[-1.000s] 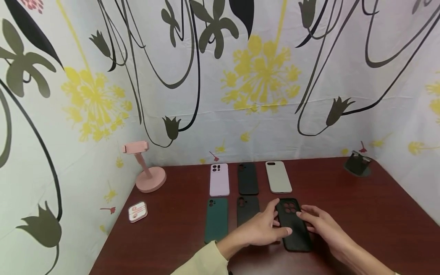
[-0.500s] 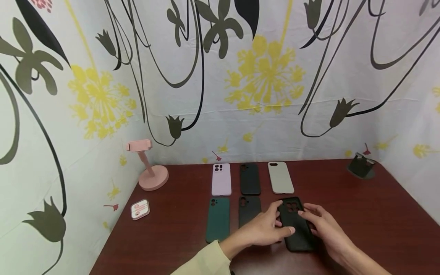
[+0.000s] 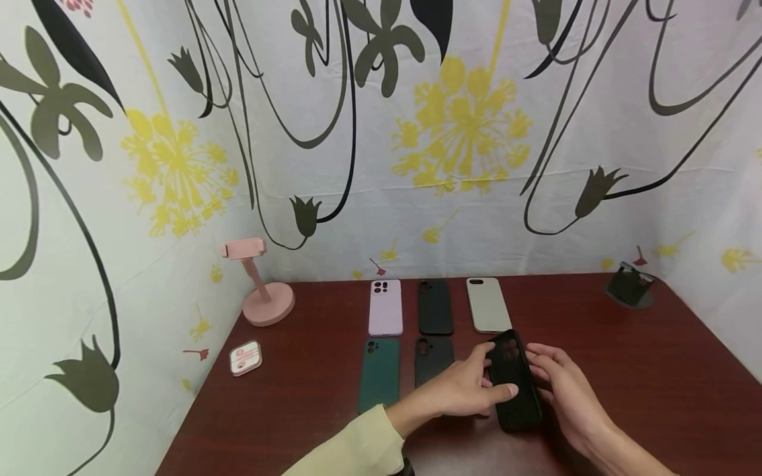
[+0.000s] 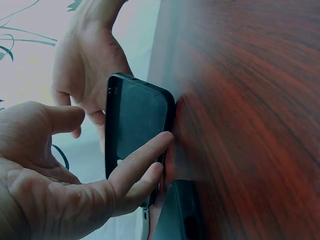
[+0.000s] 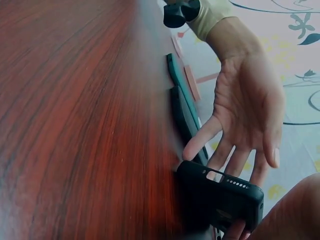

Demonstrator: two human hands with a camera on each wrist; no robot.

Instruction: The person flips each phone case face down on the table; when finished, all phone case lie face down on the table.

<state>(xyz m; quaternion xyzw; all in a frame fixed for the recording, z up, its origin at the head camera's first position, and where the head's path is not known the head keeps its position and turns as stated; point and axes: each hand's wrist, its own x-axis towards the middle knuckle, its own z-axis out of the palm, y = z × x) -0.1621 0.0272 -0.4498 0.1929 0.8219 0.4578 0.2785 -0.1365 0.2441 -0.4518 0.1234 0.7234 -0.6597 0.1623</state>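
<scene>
A black phone case [image 3: 513, 383] stands tilted up on its long edge on the dark red table [image 3: 655, 383], held between both hands. My left hand [image 3: 473, 387] touches its left face with nearly straight fingertips [image 4: 160, 142], the thumb apart from it. My right hand [image 3: 562, 390] grips the case from the right side, with fingers behind it [image 4: 90, 70] and one fingertip under its end [image 5: 235, 231]. In the right wrist view the case's [image 5: 220, 197] end with the port holes shows, resting on the table.
Five more cases lie flat in two rows: lilac [image 3: 385, 308], black [image 3: 434, 308] and pale grey [image 3: 488, 305] behind, green [image 3: 378, 373] and dark [image 3: 432, 360] in front. A pink stand [image 3: 262, 291], a small white box [image 3: 245, 358] and a black holder [image 3: 630, 288] stand around.
The black case has risen from lying flat to tilted up on its edge between the hands. Both hands have closed in slightly around it.
</scene>
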